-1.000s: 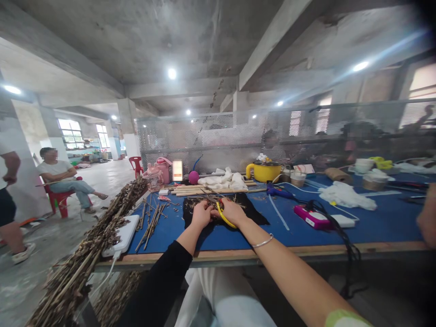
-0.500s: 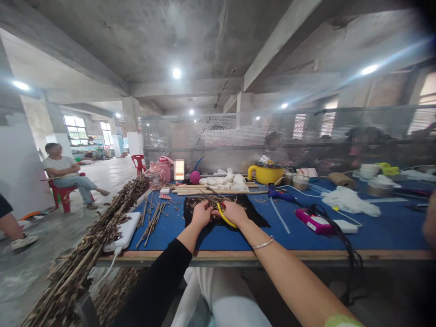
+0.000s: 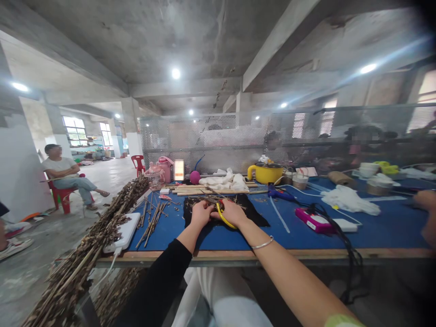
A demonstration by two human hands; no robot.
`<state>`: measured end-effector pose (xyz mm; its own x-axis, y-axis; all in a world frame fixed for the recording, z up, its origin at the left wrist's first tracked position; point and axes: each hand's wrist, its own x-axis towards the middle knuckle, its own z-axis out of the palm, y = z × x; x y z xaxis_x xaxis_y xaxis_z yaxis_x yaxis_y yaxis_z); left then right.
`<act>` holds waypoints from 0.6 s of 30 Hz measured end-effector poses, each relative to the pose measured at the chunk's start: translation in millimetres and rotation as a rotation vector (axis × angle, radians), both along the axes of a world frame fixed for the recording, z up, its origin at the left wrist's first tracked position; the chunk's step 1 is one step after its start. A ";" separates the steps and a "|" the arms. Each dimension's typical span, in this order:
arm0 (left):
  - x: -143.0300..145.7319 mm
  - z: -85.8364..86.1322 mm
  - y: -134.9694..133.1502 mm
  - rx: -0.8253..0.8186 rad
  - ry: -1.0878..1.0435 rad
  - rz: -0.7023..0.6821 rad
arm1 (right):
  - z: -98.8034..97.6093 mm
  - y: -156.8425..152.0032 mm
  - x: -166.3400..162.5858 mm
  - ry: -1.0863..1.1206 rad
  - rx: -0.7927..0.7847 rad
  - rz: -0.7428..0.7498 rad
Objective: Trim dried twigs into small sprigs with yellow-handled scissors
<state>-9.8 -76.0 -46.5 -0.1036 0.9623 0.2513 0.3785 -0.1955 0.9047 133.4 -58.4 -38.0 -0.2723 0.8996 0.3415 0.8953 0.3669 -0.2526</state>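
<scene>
Over a black cloth (image 3: 257,218) on the blue worktop, my two hands work close together. My right hand (image 3: 233,212) is wrapped round yellow-handled scissors (image 3: 225,220), whose blades point away from me and to the left. My left hand (image 3: 200,214) is closed in a pinch just beside them; it seems to grip a thin dried twig, mostly covered by the fingers. Short pieces of dried twig (image 3: 195,199) lie scattered on the cloth around the hands. Left of the cloth rests a small pile of longer dried twigs (image 3: 154,223).
A long bundle of dried stalks (image 3: 91,245) leans along the table's left edge beside a white power strip (image 3: 127,231). Wooden sticks (image 3: 190,192), a yellow pot (image 3: 270,173), a blue glue gun (image 3: 281,193) and a magenta box (image 3: 313,221) with black cables surround the work. A person sits far left.
My hands and the scissors stay almost in place, with only slight finger movement. At the right edge another person's hand has come further into view; the legs at far left have shifted.
</scene>
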 end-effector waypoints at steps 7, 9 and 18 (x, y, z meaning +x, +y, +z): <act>-1.5 -3.0 3.1 0.020 0.024 0.002 | 1.9 -2.6 0.2 0.004 0.021 0.024; -0.9 -3.2 2.6 0.026 0.004 -0.017 | 1.5 -2.7 0.2 0.010 0.002 0.009; 3.6 -4.6 2.8 -0.044 -0.193 -0.150 | -0.8 0.4 1.1 0.031 -0.022 0.014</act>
<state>-6.1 -73.2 -51.1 -0.0007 0.9801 0.1986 0.1678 -0.1957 0.9662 134.5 -58.0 -38.8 -0.2740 0.9033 0.3302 0.8817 0.3730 -0.2888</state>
